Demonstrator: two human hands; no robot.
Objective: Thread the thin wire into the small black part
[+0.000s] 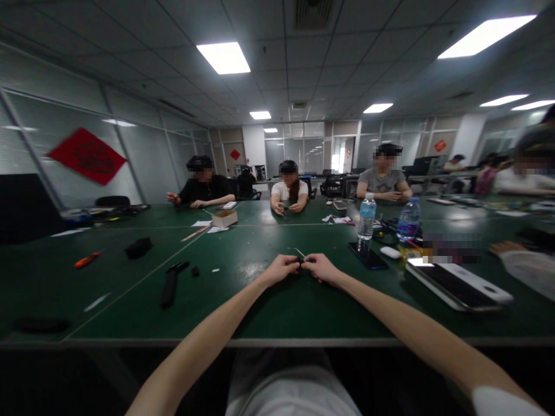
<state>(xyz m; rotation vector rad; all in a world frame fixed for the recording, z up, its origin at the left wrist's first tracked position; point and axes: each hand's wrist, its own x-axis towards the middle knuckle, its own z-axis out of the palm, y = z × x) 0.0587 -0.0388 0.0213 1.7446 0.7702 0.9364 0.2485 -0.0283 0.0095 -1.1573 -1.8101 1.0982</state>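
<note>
My left hand (281, 269) and my right hand (321, 268) meet above the green table (243, 306), fingers pinched together on a small dark object (300, 263). A thin metal wire (297, 252) sticks out from it, away from me. My fingers hide most of the object, so I cannot tell exactly what it is. To the left of my hands lie a small black piece (195, 271) and a long black tool (170, 284), possibly pliers. A black smartphone (367, 255) lies nearest my right hand.
A red-handled screwdriver (87, 260) and a black pouch (139, 248) lie at left. Two water bottles (366, 216), a white mouse (390, 252) and a large white-framed tablet (455, 287) lie at right. A cardboard box (224, 218) stands beyond. Several seated people work across the table.
</note>
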